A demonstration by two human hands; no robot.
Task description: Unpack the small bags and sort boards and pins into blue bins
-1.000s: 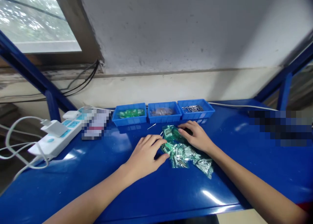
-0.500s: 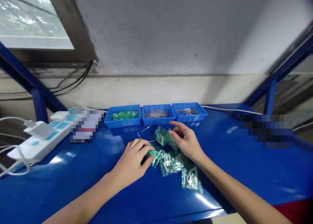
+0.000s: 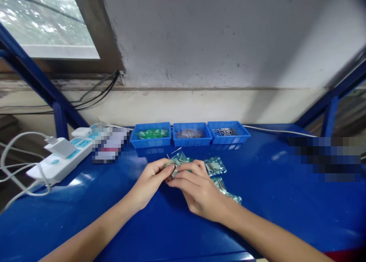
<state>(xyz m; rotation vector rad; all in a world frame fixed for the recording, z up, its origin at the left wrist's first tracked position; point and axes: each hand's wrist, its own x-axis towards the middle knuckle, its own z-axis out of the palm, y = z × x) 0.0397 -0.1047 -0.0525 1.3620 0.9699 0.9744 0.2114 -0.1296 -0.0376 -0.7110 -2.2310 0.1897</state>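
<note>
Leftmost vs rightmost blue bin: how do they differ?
Contents: the leftmost bin holds green pieces; the rightmost bin holds silvery metal pins.
Position: the leftmost bin sits nearer the power strip than the rightmost bin.
Shared: both are blue and open-topped.

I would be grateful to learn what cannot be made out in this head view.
All in the head view:
Shiny piece between the left hand and right hand, which cover most of it.
Packets: their exact number; the right hand blocks the view behind it.
Dark item, far right: pixelated.
Middle blue bin: its contents, too small to identify.
</note>
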